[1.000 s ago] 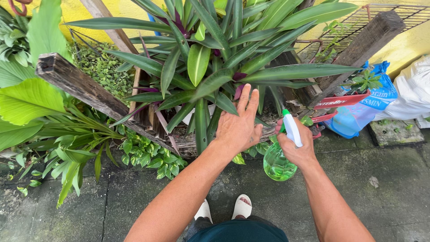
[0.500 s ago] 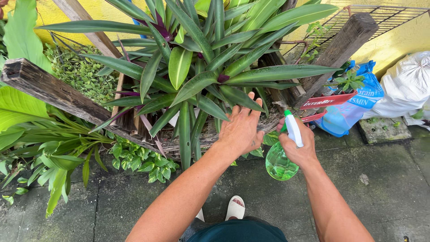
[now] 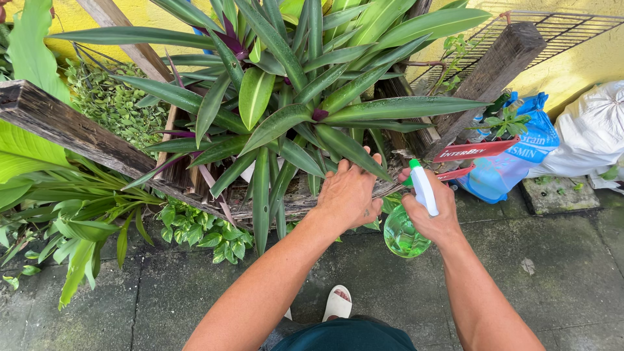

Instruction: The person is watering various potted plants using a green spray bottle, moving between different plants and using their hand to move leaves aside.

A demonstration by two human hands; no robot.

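My right hand [image 3: 432,211] grips a green see-through spray bottle [image 3: 402,235] with a white trigger head [image 3: 423,188], nozzle aimed toward the plant. My left hand [image 3: 349,194] reaches in among the long green leaves of a large plant with purple undersides [image 3: 292,97], fingers curled around the lower leaves near its base. The plant sits in a weathered wooden planter [image 3: 299,201]. The two hands are close together at the planter's front right edge.
A dark wooden beam [image 3: 71,130] runs across the left, another post [image 3: 494,65] at the right. Small leafy plants [image 3: 195,227] grow below. A blue bag [image 3: 513,162] and a white sack [image 3: 595,136] lie by the yellow wall; a wire rack [image 3: 559,29] hangs above. Mossy concrete paving [image 3: 559,273] underfoot.
My left hand has gone from spread open over the leaves to curled around the lower leaves. The view has shifted closer to the plant; the spray bottle stays beside it.
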